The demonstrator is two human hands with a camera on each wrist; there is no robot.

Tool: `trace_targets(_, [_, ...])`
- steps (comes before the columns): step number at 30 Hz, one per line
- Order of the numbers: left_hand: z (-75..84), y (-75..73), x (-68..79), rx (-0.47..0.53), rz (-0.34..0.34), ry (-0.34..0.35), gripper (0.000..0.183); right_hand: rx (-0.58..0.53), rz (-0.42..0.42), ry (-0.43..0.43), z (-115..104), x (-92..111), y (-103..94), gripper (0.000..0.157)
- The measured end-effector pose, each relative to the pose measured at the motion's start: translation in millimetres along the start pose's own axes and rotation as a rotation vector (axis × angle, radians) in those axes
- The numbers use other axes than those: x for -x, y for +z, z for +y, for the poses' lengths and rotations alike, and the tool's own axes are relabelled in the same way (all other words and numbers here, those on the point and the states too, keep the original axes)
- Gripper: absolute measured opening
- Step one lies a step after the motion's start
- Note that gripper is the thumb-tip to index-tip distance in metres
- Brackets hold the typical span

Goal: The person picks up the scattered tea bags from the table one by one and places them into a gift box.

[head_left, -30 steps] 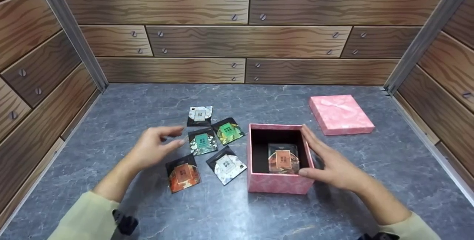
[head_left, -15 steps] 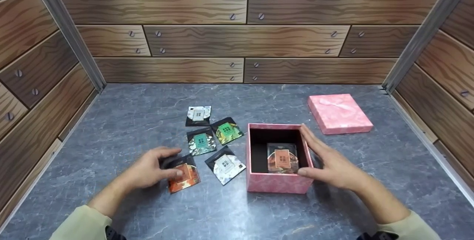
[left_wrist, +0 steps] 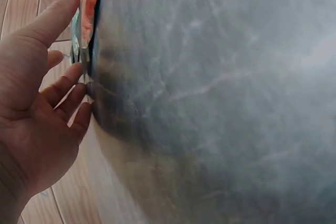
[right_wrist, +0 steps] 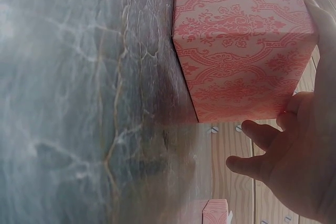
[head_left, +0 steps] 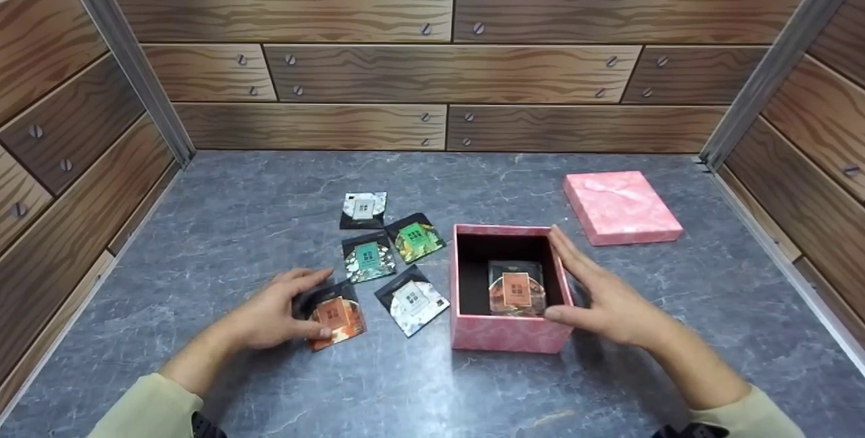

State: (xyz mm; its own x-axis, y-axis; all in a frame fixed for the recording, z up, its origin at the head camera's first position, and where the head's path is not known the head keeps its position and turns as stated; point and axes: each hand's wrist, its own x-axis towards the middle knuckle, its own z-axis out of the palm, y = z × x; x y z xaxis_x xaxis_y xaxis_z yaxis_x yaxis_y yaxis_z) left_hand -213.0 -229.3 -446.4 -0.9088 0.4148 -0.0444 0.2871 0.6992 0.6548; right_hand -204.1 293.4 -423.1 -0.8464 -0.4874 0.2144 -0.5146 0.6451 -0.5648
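- Since a second ago, my left hand has moved toward me, from beside the teal-labelled sachet to the orange-labelled sachet.
- Its thumb rests on that sachet's printed face, the index finger near the top corner, fingers loosely apart; I cannot tell whether any reach underneath.
- That sachet lies on the grey marbled tabletop.
- My right hand, fingers extended and thumb spread, rests against the pink patterned box, thumb at its near right corner.
- Inside sits a red-brown sachet, label upward.
- Between box and left hand lies the nearer white sachet; the green-labelled sachet and farther white sachet lie beyond.
- Well beyond the box, rightward, rests the pink lid.
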Motion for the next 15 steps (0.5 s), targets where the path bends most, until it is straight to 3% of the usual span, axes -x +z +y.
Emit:
trace_targets(10, [-6.6, 4.5, -3.6, 0.016, 0.033, 0.045, 0.095, 0.007, 0.003, 0.006, -1.2, 0.5, -0.7, 0.106])
trace_targets(15, [-5.6, 3.7, -4.0, 0.014, 0.031, 0.035, 0.095, 0.015, 0.001, 0.004, -1.1, 0.2, -0.7, 0.107])
